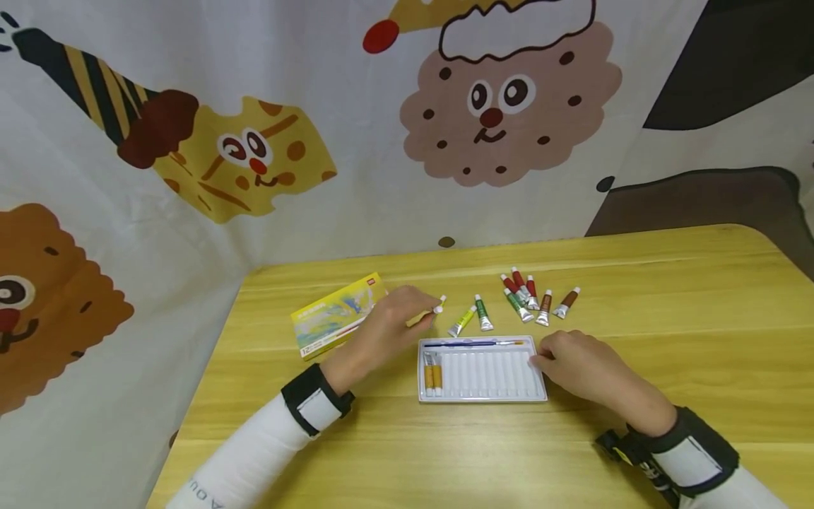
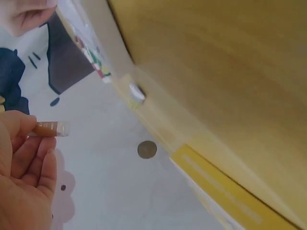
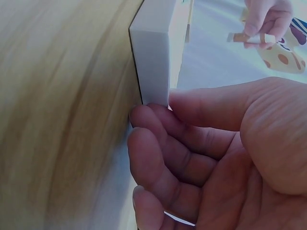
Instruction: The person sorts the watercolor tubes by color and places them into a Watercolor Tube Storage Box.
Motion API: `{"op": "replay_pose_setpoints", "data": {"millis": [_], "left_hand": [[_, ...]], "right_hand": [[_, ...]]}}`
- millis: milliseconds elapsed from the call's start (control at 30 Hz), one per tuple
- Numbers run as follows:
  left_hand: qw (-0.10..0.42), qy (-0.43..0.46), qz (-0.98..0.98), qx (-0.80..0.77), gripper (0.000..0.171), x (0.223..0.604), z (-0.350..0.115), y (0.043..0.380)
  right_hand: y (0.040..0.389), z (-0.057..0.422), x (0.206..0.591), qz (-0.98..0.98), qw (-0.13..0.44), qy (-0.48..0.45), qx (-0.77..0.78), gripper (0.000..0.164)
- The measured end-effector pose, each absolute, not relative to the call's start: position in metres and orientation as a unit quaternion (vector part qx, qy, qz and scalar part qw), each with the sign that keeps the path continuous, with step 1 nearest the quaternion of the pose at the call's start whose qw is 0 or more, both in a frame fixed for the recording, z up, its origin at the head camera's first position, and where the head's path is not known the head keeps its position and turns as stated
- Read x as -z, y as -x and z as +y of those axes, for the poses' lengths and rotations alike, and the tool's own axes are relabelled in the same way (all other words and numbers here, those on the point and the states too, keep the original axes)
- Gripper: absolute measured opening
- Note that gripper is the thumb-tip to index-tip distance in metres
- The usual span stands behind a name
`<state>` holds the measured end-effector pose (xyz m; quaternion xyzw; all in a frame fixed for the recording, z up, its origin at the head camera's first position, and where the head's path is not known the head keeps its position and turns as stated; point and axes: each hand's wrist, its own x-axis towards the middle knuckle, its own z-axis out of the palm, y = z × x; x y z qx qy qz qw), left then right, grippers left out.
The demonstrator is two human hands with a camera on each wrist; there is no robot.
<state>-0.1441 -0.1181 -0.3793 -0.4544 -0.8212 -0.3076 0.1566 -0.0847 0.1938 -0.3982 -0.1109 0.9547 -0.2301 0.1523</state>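
Observation:
My left hand (image 1: 396, 319) is raised over the table left of the others, its thumb and fingers pinching an ochre paint tube (image 2: 48, 128) whose clear end sticks out. The white plastic tray (image 1: 486, 393) lies flat in front, and my right hand (image 1: 581, 364) grips its right edge, thumb on the rim and fingers curled at the side wall (image 3: 151, 67). Two ochre tubes (image 1: 433, 378) sit in the tray's leftmost slots. A blue paintbrush (image 1: 470, 344) lies along its top groove. Beyond the left hand's fingertips, a yellow tube (image 2: 136, 95) rests on the table, mostly hidden in the head view.
Behind the tray lie a lime yellow tube (image 1: 462, 322), a green tube (image 1: 483, 313) and, farther right, several red, green and brown tubes (image 1: 544, 308). The yellow paint box (image 1: 337, 314) lies under and left of the left hand. A printed curtain (image 1: 356, 212) hangs behind the table.

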Motion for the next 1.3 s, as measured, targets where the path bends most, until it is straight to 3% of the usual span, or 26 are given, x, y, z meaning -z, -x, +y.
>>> {"op": "replay_pose_setpoints", "data": {"millis": [700,1067,1300], "left_hand": [[0.095,0.554,-0.809,0.171,0.025,0.402,-0.115,0.108],[0.102,0.582,-0.803,0.081,0.015,0.404,-0.112,0.104],[0.073,0.581,-0.81,0.023,0.012,0.4,-0.107,0.102]], "right_hand": [[0.085,0.195,0.399,0.955,0.149,0.114,0.229,0.014],[0.084,0.195,0.398,0.954,0.15,0.114,0.231,0.015],[0.084,0.195,0.398,0.954,0.155,0.109,0.232,0.015]]}}
